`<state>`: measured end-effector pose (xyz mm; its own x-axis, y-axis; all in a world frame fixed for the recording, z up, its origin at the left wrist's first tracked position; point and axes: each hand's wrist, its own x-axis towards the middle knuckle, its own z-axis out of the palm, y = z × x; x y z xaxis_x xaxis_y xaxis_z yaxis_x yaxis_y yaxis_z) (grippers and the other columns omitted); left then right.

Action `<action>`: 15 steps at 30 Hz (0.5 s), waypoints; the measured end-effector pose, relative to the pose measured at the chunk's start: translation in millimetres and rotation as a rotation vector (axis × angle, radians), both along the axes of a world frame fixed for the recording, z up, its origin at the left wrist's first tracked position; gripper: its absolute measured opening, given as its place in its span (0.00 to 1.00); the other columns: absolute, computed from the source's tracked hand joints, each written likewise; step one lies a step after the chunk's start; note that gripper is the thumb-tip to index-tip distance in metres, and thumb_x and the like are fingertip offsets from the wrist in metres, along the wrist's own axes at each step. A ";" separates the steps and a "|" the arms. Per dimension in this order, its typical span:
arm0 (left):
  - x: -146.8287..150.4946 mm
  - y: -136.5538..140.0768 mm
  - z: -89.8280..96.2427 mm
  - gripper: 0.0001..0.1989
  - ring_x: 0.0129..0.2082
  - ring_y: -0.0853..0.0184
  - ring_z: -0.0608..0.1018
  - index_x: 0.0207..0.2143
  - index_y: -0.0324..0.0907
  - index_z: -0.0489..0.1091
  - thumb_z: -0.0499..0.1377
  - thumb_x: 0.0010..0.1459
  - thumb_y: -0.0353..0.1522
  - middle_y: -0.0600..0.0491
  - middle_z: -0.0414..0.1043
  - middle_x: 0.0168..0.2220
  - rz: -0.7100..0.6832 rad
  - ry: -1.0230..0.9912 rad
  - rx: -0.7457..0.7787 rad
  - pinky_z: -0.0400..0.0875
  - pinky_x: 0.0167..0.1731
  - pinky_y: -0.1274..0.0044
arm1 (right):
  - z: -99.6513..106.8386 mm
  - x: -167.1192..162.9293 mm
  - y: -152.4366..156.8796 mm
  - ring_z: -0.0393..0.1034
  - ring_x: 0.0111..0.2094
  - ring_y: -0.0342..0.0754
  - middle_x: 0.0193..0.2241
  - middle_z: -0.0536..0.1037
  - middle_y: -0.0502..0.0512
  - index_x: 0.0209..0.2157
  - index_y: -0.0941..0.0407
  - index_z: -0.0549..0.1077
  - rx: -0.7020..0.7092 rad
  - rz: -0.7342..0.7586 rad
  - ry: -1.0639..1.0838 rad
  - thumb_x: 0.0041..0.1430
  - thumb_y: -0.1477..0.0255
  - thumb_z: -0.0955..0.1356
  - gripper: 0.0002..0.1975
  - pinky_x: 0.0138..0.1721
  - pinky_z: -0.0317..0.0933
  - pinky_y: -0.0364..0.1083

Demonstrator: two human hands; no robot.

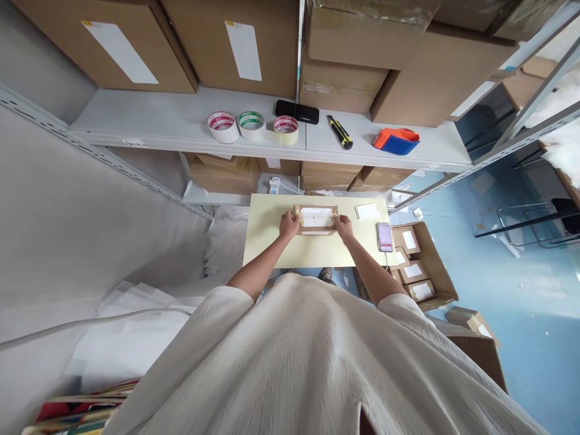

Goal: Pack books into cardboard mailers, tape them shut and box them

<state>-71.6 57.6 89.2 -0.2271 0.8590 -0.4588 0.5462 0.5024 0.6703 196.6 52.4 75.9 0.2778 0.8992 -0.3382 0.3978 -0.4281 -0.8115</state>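
A small brown cardboard box (316,230) with a white label on top lies on the pale yellow table (267,251). My left hand (289,225) is closed on its left end, the fingers at the corner. At the opposite end my right hand (343,226) grips the right edge, fingers likewise closed. Clear tape seems to cover both ends of the box. To the right of it are a stack of white labels (367,211) and a phone (385,237) with a lit screen and a cable.
On the shelf (158,121) above sit tape rolls (222,127), a black phone-like object (297,112), a yellow-black utility knife (339,132) and an orange-blue tape dispenser (397,141). An open carton (441,290) with several labelled boxes stands right of the table.
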 end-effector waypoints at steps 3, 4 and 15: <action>6.3 -6.3 1.1 0.22 0.69 0.42 0.78 0.66 0.43 0.74 0.58 0.78 0.45 0.32 0.72 0.71 -0.016 0.064 -0.005 0.70 0.71 0.57 | 2.1 -8.4 -3.8 0.80 0.59 0.63 0.62 0.81 0.72 0.62 0.57 0.77 -0.096 -0.057 -0.093 0.65 0.45 0.73 0.35 0.59 0.75 0.55; 8.9 -6.5 2.5 0.24 0.71 0.41 0.76 0.67 0.42 0.73 0.58 0.78 0.44 0.31 0.71 0.72 -0.011 0.083 0.011 0.69 0.73 0.56 | 3.8 -11.9 -3.4 0.79 0.61 0.64 0.64 0.80 0.73 0.64 0.57 0.75 -0.109 -0.052 -0.117 0.66 0.46 0.74 0.36 0.62 0.74 0.55; 31.0 10.4 12.2 0.42 0.89 0.43 0.45 0.84 0.40 0.55 0.63 0.75 0.42 0.33 0.42 0.88 -0.187 0.162 0.289 0.40 0.85 0.48 | 21.5 -48.8 8.9 0.59 0.79 0.77 0.82 0.57 0.74 0.84 0.52 0.52 -0.113 0.035 -0.317 0.66 0.42 0.74 0.57 0.76 0.60 0.69</action>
<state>-40.6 68.0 101.4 -0.1037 0.9812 -0.1625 0.7215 0.1867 0.6668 147.8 61.3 97.4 0.3547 0.8717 -0.3381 0.6388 -0.4900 -0.5932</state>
